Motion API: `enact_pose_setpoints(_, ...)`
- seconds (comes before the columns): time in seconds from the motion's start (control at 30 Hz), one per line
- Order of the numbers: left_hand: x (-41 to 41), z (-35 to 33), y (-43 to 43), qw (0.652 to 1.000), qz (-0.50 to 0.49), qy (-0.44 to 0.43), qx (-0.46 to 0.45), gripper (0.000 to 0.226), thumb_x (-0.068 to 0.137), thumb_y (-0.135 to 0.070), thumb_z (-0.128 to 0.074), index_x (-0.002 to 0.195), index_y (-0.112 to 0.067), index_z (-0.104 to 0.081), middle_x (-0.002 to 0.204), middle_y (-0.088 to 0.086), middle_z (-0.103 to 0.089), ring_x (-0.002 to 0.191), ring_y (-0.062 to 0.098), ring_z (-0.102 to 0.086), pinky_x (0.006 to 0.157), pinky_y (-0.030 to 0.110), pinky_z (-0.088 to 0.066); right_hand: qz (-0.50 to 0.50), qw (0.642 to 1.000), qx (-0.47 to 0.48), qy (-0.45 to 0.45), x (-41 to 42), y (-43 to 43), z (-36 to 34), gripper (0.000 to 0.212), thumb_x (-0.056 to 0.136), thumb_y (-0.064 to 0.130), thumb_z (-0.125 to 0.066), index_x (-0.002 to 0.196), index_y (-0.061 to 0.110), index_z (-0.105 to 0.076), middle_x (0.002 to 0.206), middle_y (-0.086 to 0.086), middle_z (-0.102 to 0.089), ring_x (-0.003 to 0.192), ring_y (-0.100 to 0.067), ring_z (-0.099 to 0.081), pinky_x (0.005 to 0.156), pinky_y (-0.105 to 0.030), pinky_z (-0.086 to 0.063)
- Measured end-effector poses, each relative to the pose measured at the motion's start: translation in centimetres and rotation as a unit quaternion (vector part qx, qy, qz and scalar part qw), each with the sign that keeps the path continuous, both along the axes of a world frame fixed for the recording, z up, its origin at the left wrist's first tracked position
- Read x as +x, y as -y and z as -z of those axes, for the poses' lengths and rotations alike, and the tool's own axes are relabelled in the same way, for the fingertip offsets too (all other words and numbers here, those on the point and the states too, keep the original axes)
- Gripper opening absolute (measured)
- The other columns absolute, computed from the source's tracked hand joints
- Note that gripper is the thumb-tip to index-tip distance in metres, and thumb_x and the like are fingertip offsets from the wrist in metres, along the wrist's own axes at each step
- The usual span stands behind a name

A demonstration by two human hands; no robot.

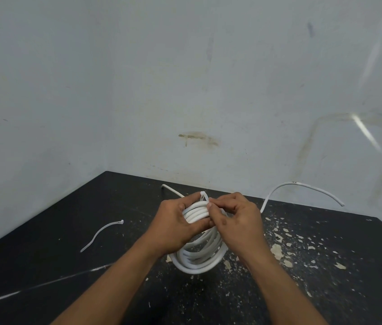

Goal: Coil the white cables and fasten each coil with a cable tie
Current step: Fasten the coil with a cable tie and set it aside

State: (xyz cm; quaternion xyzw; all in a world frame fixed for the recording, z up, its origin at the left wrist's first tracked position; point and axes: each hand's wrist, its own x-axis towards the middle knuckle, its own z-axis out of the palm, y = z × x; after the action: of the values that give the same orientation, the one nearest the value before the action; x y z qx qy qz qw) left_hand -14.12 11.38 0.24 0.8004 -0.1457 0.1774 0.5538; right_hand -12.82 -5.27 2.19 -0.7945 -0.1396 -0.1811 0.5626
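One spare tie (101,235) is lying loose on the black table (44,231), well to the left of the hands, curving gently with its head at the far end. Pale flecks (276,249) are speckling the table's right side, and a thin white line (33,287) is running across the near left part; I cannot tell what it is. A stained white wall (185,90) is closing off the corner behind. Both forearms are reaching in from below, and the hands are covering the upper part of the coil (199,259), so the wrap there is largely hidden. The left hand (173,228) is curling its fingers round the top strands, gripping them as a bundle. The right hand (237,221) is pressing in beside it, thumb and forefinger pinching the tie (203,196), whose small loop is poking up above the knuckles. The coil is standing on edge near the middle of the table, its lower rim down at the surface, its long axis running up to the hands and leaning away from the person. One cable end (302,186) is arching up from behind the right hand and drooping rightward, its tip hanging before the wall; a shorter end (171,190) is pointing away to the far left.
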Motion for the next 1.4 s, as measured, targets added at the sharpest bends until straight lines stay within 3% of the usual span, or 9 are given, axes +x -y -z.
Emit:
enact_pose_setpoints(0.13,0.1,0.1,0.0,1.0,0.002,-0.004,-0.002,0.066,0.078,-0.034,-0.088,0.138,-0.022,-0.064,0.113,-0.009,-0.077,0.1,0.005,-0.074,0.088,0.03,-0.061,0.001,1.0,-0.001,0.0,0.0,0.0,0.2,0.01,0.088,0.02,-0.078,0.096,0.02,-0.084,0.099,0.006,-0.068,0.09,0.006,-0.063,0.071,-0.007,-0.049)
enact_pose_setpoints(0.4,-0.2,0.0,0.4,1.0,-0.016,0.006,-0.003,0.051,0.079,-0.029,-0.087,0.127,-0.031,-0.07,0.107,-0.012,-0.078,0.096,0.002,-0.074,0.086,0.028,-0.062,0.026,0.999,0.027,0.028,0.1,-0.4,1.1,0.003,0.089,0.026,-0.078,0.092,0.027,-0.079,0.098,0.007,-0.07,0.089,0.002,-0.066,0.072,-0.011,-0.052)
enact_pose_setpoints(0.53,-0.2,0.0,0.6,0.999,-0.026,-0.003,-0.02,0.052,0.079,-0.031,-0.087,0.128,-0.029,-0.071,0.103,-0.012,-0.078,0.092,0.003,-0.074,0.081,0.027,-0.062,0.051,0.997,-0.011,0.063,0.1,-0.4,1.4,0.018,0.086,0.04,-0.079,0.083,0.028,-0.065,0.095,0.008,-0.063,0.088,0.0,-0.061,0.071,-0.015,-0.052)
enact_pose_setpoints(0.67,-0.1,-0.2,0.4,1.0,-0.021,0.002,-0.017,0.051,0.078,-0.026,-0.088,0.125,-0.03,-0.071,0.102,-0.016,-0.078,0.093,-0.001,-0.073,0.081,0.02,-0.059,0.027,0.998,-0.046,0.045,0.1,0.0,0.9,0.016,0.083,0.026,-0.08,0.08,0.025,-0.064,0.097,0.005,-0.06,0.083,-0.002,-0.06,0.069,-0.014,-0.049)
enact_pose_setpoints(0.87,-0.1,0.0,0.4,0.999,-0.032,0.007,-0.035,0.059,0.072,-0.025,-0.093,0.127,-0.026,-0.072,0.105,-0.014,-0.078,0.095,0.0,-0.074,0.084,0.024,-0.061,0.016,0.999,-0.027,0.025,-0.2,-0.6,0.5,0.017,0.09,0.013,-0.071,0.076,0.02,-0.064,0.1,0.001,-0.059,0.084,0.003,-0.057,0.069,-0.007,-0.044)
enact_pose_setpoints(1.03,0.0,-0.1,0.5,0.998,-0.05,0.008,-0.024,0.051,0.073,-0.025,-0.092,0.119,-0.036,-0.074,0.101,-0.015,-0.078,0.092,0.0,-0.074,0.083,0.028,-0.062,0.011,1.0,0.0,0.029,-0.4,-1.2,0.8,0.014,0.095,0.015,-0.068,0.082,0.015,-0.064,0.103,-0.001,-0.054,0.083,0.003,-0.056,0.07,-0.006,-0.044)
enact_pose_setpoints(1.2,-0.1,0.3,1.1,0.996,-0.079,0.03,-0.033,0.043,0.073,-0.027,-0.091,0.114,-0.036,-0.077,0.094,-0.016,-0.079,0.085,0.003,-0.075,0.075,0.029,-0.063,0.006,0.999,0.027,0.029,-0.3,-1.4,0.8,0.015,0.094,0.016,-0.071,0.08,0.017,-0.064,0.102,0.001,-0.056,0.082,-0.004,-0.06,0.073,-0.015,-0.05)
enact_pose_setpoints(1.4,-0.5,0.0,1.0,0.992,-0.052,0.111,0.023,0.038,0.082,-0.028,-0.085,0.119,-0.031,-0.076,0.097,-0.01,-0.079,0.086,0.007,-0.075,0.073,0.035,-0.063,0.01,0.998,0.047,0.042,-0.3,-1.1,0.8,0.016,0.093,0.021,-0.074,0.081,0.02,-0.063,0.098,-0.001,-0.061,0.081,-0.009,-0.063,0.074,-0.025,-0.055)
